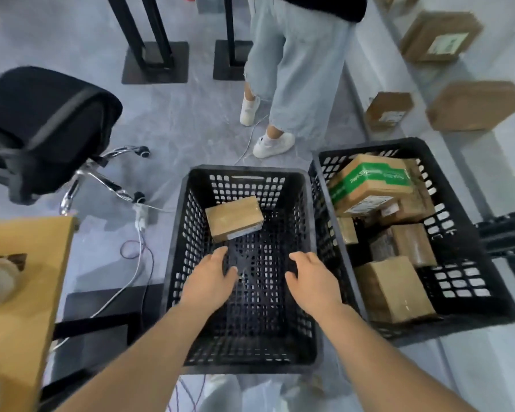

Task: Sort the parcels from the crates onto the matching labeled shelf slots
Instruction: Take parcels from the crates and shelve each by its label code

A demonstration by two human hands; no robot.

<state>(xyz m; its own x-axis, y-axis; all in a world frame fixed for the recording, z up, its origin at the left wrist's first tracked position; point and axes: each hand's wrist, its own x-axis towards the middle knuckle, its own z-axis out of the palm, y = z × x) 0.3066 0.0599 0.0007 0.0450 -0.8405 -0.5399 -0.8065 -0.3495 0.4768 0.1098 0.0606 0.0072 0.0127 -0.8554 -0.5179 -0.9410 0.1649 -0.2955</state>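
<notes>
Floor [191, 120]: grey; two black crates [176, 263] side by side.
Your hands: left hand [208, 281] and right hand [312, 281] reach into the near crate, fingers relaxed, holding nothing.

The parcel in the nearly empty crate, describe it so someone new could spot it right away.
Two black crates sit side by side on the floor; take the left crate, under both hands. The parcel is a small brown box lying alone at its far end. The right crate holds a heap of boxes, this one has no neighbours.

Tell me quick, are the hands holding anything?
Left hand: open, holding nothing, reaching into the crate.
Right hand: open, holding nothing, also over the crate.
</notes>
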